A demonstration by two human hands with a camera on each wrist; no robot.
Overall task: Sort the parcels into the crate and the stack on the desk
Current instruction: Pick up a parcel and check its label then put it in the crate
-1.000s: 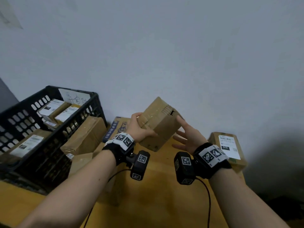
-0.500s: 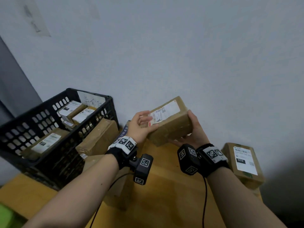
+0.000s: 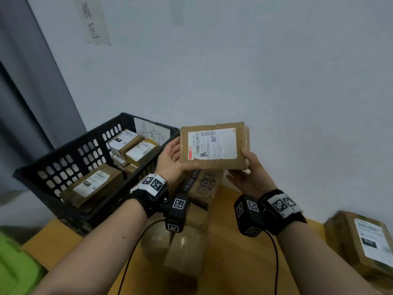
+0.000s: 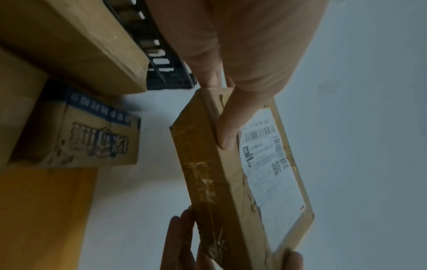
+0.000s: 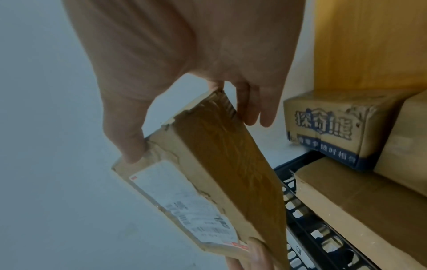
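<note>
I hold a flat brown parcel (image 3: 213, 145) with a white shipping label up in front of the wall, label facing me. My left hand (image 3: 174, 156) grips its left end, thumb (image 4: 226, 127) on the label side. My right hand (image 3: 244, 165) grips its right end, with the thumb (image 5: 126, 144) on the label face and fingers (image 5: 251, 109) behind. The black plastic crate (image 3: 63, 150) stands at the left of the wooden desk (image 3: 234, 262), with several labelled parcels (image 3: 93, 184) inside. A single labelled parcel (image 3: 365, 241) lies on the desk at the right.
Below my hands several loose cartons lie on the desk, among them a printed box (image 3: 204, 184) and plain ones (image 3: 185, 252) beside the crate. A handwritten paper sign (image 3: 153, 133) hangs on the crate's far wall. A green object (image 3: 12, 262) sits at the lower left; a grey curtain hangs on the left.
The parcel has been turned over between both hands so its label faces me, and lifted a little. My right hand went from touching its side to gripping its right end.
</note>
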